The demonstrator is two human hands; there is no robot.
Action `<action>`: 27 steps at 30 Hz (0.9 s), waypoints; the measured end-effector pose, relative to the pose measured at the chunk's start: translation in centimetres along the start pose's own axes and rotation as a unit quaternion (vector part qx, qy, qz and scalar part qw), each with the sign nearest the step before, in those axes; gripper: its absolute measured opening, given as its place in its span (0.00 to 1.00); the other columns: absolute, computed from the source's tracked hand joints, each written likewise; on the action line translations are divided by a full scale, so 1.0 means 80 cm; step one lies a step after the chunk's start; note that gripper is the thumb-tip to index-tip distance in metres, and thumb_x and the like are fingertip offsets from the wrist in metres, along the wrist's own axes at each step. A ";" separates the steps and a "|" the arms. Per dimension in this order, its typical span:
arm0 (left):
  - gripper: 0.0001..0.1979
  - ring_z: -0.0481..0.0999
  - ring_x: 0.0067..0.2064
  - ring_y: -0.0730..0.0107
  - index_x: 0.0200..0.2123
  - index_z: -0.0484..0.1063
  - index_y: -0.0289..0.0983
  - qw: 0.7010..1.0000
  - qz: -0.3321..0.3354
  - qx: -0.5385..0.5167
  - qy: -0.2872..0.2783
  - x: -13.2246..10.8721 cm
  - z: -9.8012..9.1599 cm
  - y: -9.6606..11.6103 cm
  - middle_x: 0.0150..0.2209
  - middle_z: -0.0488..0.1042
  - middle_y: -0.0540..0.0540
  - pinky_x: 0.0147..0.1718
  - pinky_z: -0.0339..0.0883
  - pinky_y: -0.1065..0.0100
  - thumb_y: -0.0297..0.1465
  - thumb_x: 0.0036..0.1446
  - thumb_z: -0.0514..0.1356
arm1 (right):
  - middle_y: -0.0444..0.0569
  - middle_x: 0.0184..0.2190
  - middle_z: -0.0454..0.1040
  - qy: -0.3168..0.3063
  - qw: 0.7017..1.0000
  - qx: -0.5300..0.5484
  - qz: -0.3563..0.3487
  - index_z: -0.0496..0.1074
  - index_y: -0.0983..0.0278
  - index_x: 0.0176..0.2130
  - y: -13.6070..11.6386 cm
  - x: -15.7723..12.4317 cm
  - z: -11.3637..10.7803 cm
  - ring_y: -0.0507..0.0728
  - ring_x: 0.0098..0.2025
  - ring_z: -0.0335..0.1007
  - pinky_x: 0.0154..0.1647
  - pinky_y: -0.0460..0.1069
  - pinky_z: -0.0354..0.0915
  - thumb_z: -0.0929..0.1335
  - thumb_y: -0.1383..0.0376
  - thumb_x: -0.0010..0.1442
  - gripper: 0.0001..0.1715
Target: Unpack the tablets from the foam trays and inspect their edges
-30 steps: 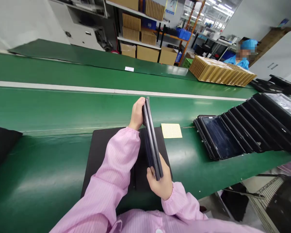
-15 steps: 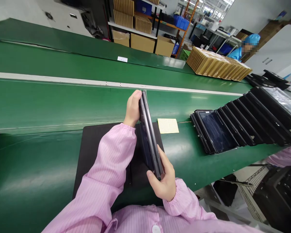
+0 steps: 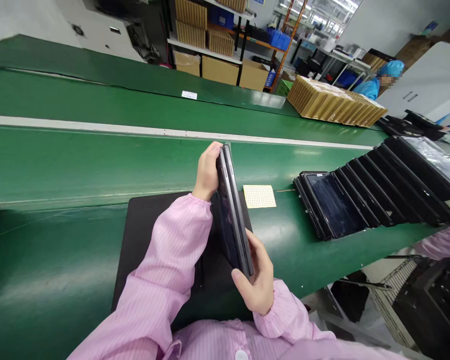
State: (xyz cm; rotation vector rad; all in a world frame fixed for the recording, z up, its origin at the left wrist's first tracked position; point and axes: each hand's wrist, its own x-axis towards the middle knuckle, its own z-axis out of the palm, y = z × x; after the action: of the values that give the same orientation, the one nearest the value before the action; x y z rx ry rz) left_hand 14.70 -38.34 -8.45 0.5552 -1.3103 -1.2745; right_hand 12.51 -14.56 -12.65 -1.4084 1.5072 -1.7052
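Observation:
I hold a thin dark tablet [image 3: 234,210] on edge above a black mat [image 3: 150,240]. My left hand [image 3: 207,172] grips the tablet's far end, fingers curled over its top corner. My right hand [image 3: 258,280] cups the near end from below, thumb and fingers wrapped round the edge. The tablet looks like two slim dark slabs pressed together, with its edge facing me. Both arms are in pink striped sleeves.
A small yellow dotted sheet [image 3: 259,196] lies just right of the tablet. A row of dark tablets [image 3: 371,200] leans at the right. A green conveyor belt [image 3: 78,160] runs across behind. Cardboard-coloured stacks [image 3: 333,107] and a person in blue [image 3: 378,85] are far right.
The tablet stays gripped in both hands and has tilted and shifted only slightly. My right hand has slid a little lower on the near end. The view has shifted a bit.

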 end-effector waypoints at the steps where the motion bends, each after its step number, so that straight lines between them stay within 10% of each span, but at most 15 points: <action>1: 0.23 0.56 0.24 0.69 0.22 0.61 0.41 1.000 -0.003 -0.016 0.000 0.000 0.001 0.001 0.22 0.57 0.53 0.27 0.52 0.66 0.52 0.59 0.54 | 0.56 0.62 0.70 0.001 1.000 0.020 0.001 0.64 0.59 0.65 0.003 -0.002 0.000 0.66 0.64 0.68 0.62 0.60 0.69 0.68 0.55 0.65 0.32; 11: 0.39 0.54 0.21 0.72 0.11 0.53 0.42 0.976 0.011 -0.210 -0.058 -0.003 -0.010 0.080 0.14 0.48 0.53 0.27 0.58 0.66 0.69 0.52 0.36 | 0.56 0.59 0.73 -0.012 0.976 0.084 0.201 0.73 0.59 0.55 0.062 0.058 -0.027 0.67 0.64 0.65 0.67 0.64 0.60 0.76 0.46 0.52 0.37; 17: 0.38 0.62 0.23 0.70 0.15 0.57 0.43 0.955 -0.065 -0.288 -0.039 -0.014 -0.030 0.103 0.15 0.56 0.52 0.37 0.69 0.63 0.67 0.54 0.32 | 0.51 0.36 0.82 -0.097 0.966 0.154 0.183 0.77 0.64 0.42 0.026 0.039 -0.018 0.62 0.38 0.80 0.40 0.54 0.76 0.75 0.41 0.50 0.32; 20: 0.33 0.77 0.39 0.60 0.37 0.76 0.42 0.930 -0.216 -0.294 -0.053 -0.068 -0.063 0.117 0.34 0.79 0.47 0.45 0.73 0.55 0.61 0.60 0.45 | 0.51 0.37 0.82 -0.082 0.968 0.169 0.167 0.76 0.64 0.43 0.011 0.030 -0.017 0.60 0.38 0.80 0.39 0.52 0.75 0.74 0.42 0.54 0.30; 22: 0.36 0.79 0.45 0.46 0.36 0.79 0.37 0.917 -0.324 -0.211 -0.098 -0.122 -0.094 0.118 0.36 0.81 0.41 0.46 0.74 0.49 0.65 0.43 0.61 | 0.52 0.39 0.83 -0.072 0.977 0.140 0.142 0.77 0.64 0.44 0.001 0.037 -0.024 0.61 0.40 0.80 0.43 0.53 0.75 0.74 0.45 0.55 0.28; 27: 0.36 0.76 0.56 0.42 0.49 0.77 0.37 0.944 -0.319 -0.078 -0.021 -0.250 -0.143 0.088 0.49 0.80 0.38 0.57 0.69 0.49 0.43 0.34 0.77 | 0.54 0.45 0.82 -0.133 0.984 0.013 0.119 0.77 0.64 0.48 -0.019 0.062 -0.031 0.64 0.46 0.80 0.48 0.56 0.75 0.72 0.49 0.58 0.26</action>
State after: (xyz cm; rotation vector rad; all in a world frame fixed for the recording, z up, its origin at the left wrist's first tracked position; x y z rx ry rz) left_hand 31.98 -22.24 -12.97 0.8840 -1.0807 -1.9105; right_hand 8.85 -17.22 -9.08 -1.3216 1.4334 -1.3326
